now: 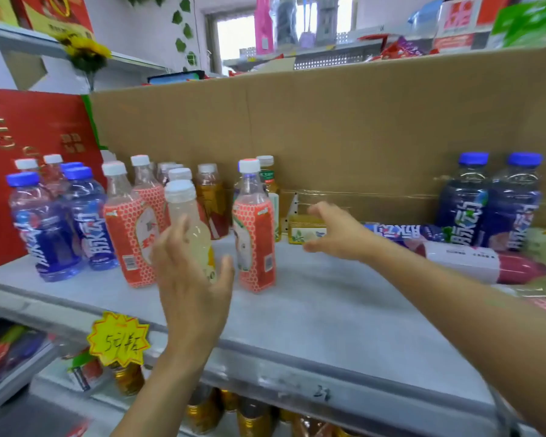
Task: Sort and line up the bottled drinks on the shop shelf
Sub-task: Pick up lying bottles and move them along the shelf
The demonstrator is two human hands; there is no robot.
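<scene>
On the grey shelf [312, 310] upright bottles crowd the left side: blue ones [89, 216], red-labelled ones [130, 228] and amber tea bottles [210, 197]. A pale yellow bottle [186, 216] stands in front, and my left hand [193, 279] is spread around its lower part, fingers to its left and thumb to its right, without a clear grip. Another red-labelled bottle [254, 234] stands just right of it. My right hand [331, 231] reaches with loose fingers over a yellow-labelled bottle [306, 230] lying on its side at the back.
A cardboard wall [328, 130] backs the shelf and a red gift box [29, 146] closes the left end. At the right, two blue bottles [489, 203] stand, while a blue one [401, 231] and a pink-red one [486, 263] lie flat. A yellow price tag [119, 339] hangs on the front edge.
</scene>
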